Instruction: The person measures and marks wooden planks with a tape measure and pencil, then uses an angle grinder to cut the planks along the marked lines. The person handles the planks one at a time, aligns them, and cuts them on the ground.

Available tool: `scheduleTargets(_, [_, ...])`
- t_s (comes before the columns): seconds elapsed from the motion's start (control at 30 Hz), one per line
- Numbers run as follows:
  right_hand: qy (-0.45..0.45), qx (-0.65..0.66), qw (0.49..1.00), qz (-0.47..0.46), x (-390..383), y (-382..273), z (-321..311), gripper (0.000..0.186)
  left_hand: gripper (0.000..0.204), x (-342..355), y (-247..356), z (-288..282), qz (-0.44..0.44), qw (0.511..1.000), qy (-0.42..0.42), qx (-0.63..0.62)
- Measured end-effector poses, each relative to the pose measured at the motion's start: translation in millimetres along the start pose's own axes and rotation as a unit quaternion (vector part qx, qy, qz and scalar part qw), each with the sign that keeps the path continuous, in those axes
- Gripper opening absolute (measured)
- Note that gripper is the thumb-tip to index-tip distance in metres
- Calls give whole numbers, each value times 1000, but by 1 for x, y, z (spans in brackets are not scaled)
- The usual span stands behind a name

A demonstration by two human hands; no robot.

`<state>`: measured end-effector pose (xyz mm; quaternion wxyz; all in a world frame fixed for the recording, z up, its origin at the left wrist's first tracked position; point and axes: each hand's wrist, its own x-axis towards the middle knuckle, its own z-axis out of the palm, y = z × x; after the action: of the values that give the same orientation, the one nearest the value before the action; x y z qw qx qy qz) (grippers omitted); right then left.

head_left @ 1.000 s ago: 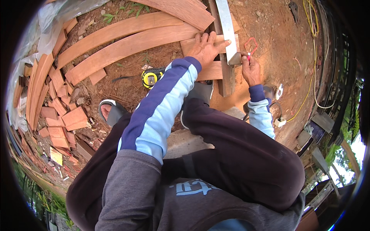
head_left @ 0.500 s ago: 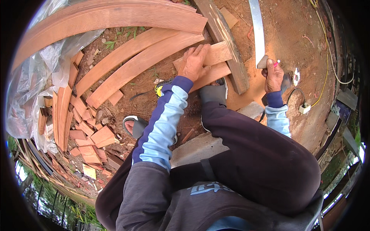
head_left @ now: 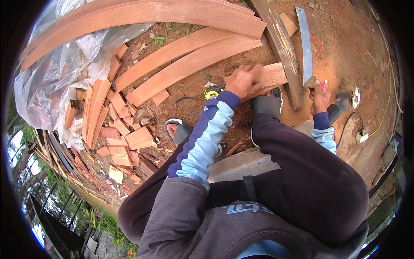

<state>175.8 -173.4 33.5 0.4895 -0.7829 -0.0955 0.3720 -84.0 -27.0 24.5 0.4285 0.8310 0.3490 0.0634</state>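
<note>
A short reddish wooden board (head_left: 272,75) lies with its far end resting against the thick rough beam (head_left: 285,47). My left hand (head_left: 245,82) is closed over the near part of this board, and its fingers hide some of the wood. To the right of the beam, my right hand (head_left: 320,98) grips the wooden handle of a try square (head_left: 305,43), whose long metal blade points away from me. A pink pen (head_left: 324,84) sticks out from the same fingers. Just left of my left hand, a yellow and black tape measure (head_left: 212,91) rests on the ground.
Long curved planks (head_left: 194,60) lie at the upper left, partly near clear plastic sheeting (head_left: 51,95). Several offcuts (head_left: 140,138) are heaped at left. A dark power tool (head_left: 338,108) with a cord sits at right. My sandalled feet flank a concrete block (head_left: 241,163).
The view has shifted, moving the scene rightward. Two boards that showed side by side under my left hand now appear as one. The try square has shifted slightly toward the beam.
</note>
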Motion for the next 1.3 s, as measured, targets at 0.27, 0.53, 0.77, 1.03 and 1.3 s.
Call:
scheduleTargets(0.27, [30, -310, 945, -105, 18, 41, -26, 25, 31, -38, -50, -19, -50, 973, 220, 47])
scheduleTargets(0.53, [60, -430, 854, -287, 3, -4, -5, 18, 21, -69, -103, -51, -184, 917, 342, 89])
scheduleTargets(0.77, [-180, -427, 765, -447, -13, -55, 82, 37, 22, -52, -73, -31, -125, 945, 290, 88])
scheduleTargets(1.03, [-290, -485, 713, -414, -18, -31, 87, 42, 15, -62, -101, -64, -43, 965, 167, 200])
scheduleTargets(1.3, [-276, -486, 720, -412, -9, -24, 71, 41, 23, -218, -159, -295, -119, 877, -103, 453])
